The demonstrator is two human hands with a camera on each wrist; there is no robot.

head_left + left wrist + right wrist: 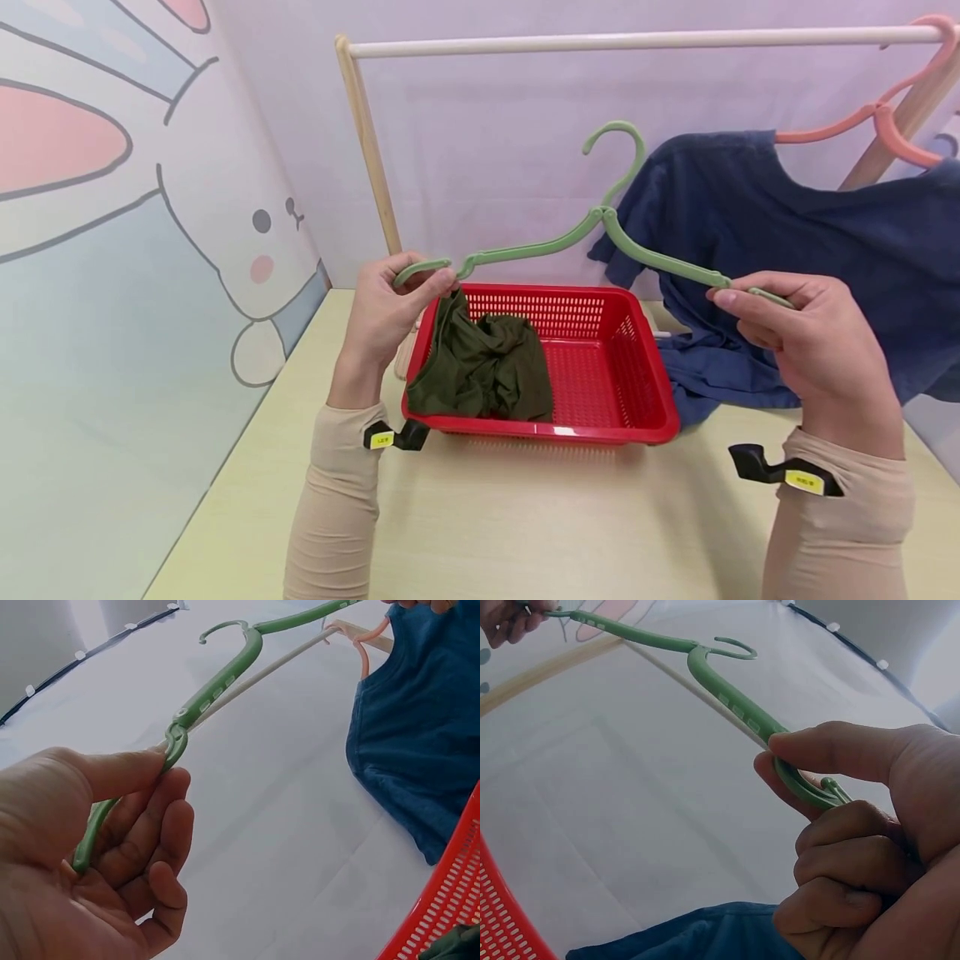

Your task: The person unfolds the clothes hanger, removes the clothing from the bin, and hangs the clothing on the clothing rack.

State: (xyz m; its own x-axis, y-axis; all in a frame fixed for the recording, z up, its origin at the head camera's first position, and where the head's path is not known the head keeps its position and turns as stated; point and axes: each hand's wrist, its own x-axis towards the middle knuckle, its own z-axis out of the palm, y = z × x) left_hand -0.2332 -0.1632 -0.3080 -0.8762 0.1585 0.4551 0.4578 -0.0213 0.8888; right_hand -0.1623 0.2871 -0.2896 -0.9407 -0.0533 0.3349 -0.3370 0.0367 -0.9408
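Observation:
Both hands hold a green folding clothes hanger [532, 248] up above a red basket, its hook pointing upward and its arms spread out. My left hand [386, 312] pinches the hanger's left end between thumb and fingers; the left wrist view shows the green tip [88, 838] lying across the palm. At the opposite end, my right hand [813, 333] pinches the other arm, thumb on top and the remaining fingers curled in the right wrist view. Beneath the left hand, a crumpled dark green garment [487, 367] fills the left part of the red basket [652, 371].
Behind stands a rack with a white rail [637, 40] and wooden posts [369, 142]. A navy shirt [795, 217] hangs there at the right on a coral hanger [832, 132], its lower part reaching the table [540, 525]. At the left is a rabbit-printed wall [97, 333].

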